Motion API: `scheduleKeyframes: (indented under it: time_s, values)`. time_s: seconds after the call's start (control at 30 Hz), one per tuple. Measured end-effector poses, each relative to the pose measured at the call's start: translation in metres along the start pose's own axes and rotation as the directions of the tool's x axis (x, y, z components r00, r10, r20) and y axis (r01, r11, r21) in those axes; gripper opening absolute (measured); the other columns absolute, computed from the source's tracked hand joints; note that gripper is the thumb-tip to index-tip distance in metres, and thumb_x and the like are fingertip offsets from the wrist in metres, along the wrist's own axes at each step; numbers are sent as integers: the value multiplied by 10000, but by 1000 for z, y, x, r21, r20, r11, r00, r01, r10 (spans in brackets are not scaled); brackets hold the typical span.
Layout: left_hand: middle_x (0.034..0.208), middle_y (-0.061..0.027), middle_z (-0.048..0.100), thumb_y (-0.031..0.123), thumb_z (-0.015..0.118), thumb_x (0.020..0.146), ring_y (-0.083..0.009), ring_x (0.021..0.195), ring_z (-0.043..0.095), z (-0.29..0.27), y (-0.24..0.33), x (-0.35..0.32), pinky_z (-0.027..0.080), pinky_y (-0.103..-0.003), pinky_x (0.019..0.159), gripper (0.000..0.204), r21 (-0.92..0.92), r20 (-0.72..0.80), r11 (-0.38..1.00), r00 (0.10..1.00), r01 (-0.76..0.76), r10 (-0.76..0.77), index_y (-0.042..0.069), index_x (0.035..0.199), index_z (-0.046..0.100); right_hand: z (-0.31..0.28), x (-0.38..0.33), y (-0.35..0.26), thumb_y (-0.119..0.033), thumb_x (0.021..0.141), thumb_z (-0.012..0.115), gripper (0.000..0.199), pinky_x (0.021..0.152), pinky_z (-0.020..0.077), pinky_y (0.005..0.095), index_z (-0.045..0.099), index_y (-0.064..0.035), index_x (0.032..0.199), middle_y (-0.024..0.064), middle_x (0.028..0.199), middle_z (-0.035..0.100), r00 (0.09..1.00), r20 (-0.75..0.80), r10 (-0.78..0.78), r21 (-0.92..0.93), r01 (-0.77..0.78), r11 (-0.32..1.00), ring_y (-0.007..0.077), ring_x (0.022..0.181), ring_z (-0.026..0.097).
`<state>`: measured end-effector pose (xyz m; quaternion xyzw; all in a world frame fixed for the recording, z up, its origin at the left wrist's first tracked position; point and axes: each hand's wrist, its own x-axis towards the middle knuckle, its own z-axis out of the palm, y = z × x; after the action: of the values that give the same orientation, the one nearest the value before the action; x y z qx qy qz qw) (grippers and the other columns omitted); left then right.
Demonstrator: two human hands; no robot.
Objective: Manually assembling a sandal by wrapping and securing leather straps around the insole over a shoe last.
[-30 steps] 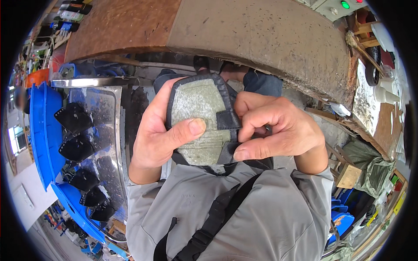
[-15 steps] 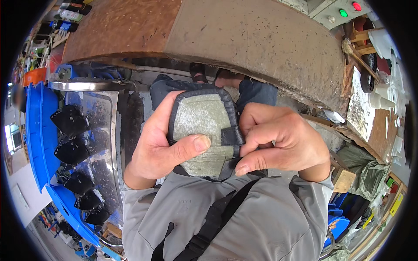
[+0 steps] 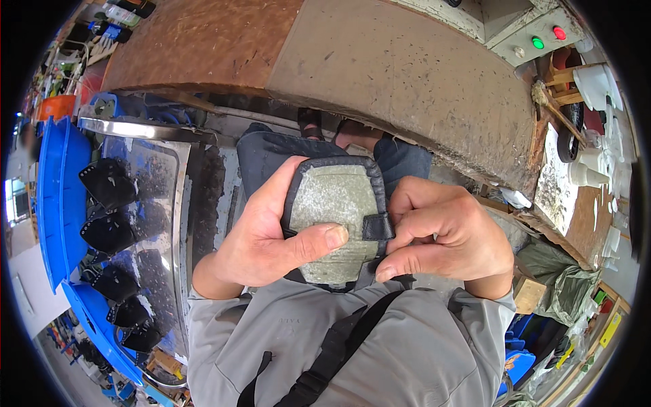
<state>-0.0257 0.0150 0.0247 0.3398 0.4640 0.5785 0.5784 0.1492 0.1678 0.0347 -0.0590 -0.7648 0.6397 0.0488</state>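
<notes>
In front of my torso I hold a grey-green pad [image 3: 332, 193] with black bound edges, its pale face worn whitish and turned up. My left hand [image 3: 271, 247] is closed around its left side, the thumb lying across the face and the other fingers hidden behind. On the pad's right edge sits a short black tab [image 3: 378, 227]. Beside that tab, my right hand [image 3: 447, 234] is closed in a pinch at the pad's edge; what lies between the fingertips is mostly hidden. A dark strip shows below the pinch.
Across the far side runs a worn workbench [image 3: 400, 74]. On the left, a metal-edged surface [image 3: 152, 129] adjoins blue trays [image 3: 64, 197], with several black cut pieces [image 3: 108, 230]. A control box with green and red buttons [image 3: 538, 43] is at far right.
The pad and both hands have shifted slightly right and down in the picture, while the view itself has moved a little. Both hands keep nearly the same grip.
</notes>
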Motion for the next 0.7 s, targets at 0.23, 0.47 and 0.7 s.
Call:
scheduleKeyframes:
  time_s: [0.23,0.47,0.7]
  values:
    - [1050,-42,538,26,603,850,-75,953,498,0,-1,0,418,-243,837,405,1,21,1000,1000,19,-19,-11,1197,397,2,-2,1,-157,686,786,171,511,371,284,672,-34,719,29,693,488,999,-23,27,-1,-27,1000,138,602,476]
    - [1063,-51,556,21,607,843,-90,971,516,-2,-9,3,424,-261,860,414,-42,3,999,1000,22,-22,-16,1206,412,-5,9,0,-196,668,796,240,491,367,289,639,-14,658,51,667,498,982,51,181,-5,-181,983,154,581,502]
    - [1064,-60,586,52,610,847,-109,958,548,-4,-21,6,446,-275,846,397,-106,-81,993,995,51,-60,-9,1208,454,1,16,15,-219,631,774,314,489,387,305,569,15,590,79,673,505,957,41,287,-44,-285,957,191,577,521]
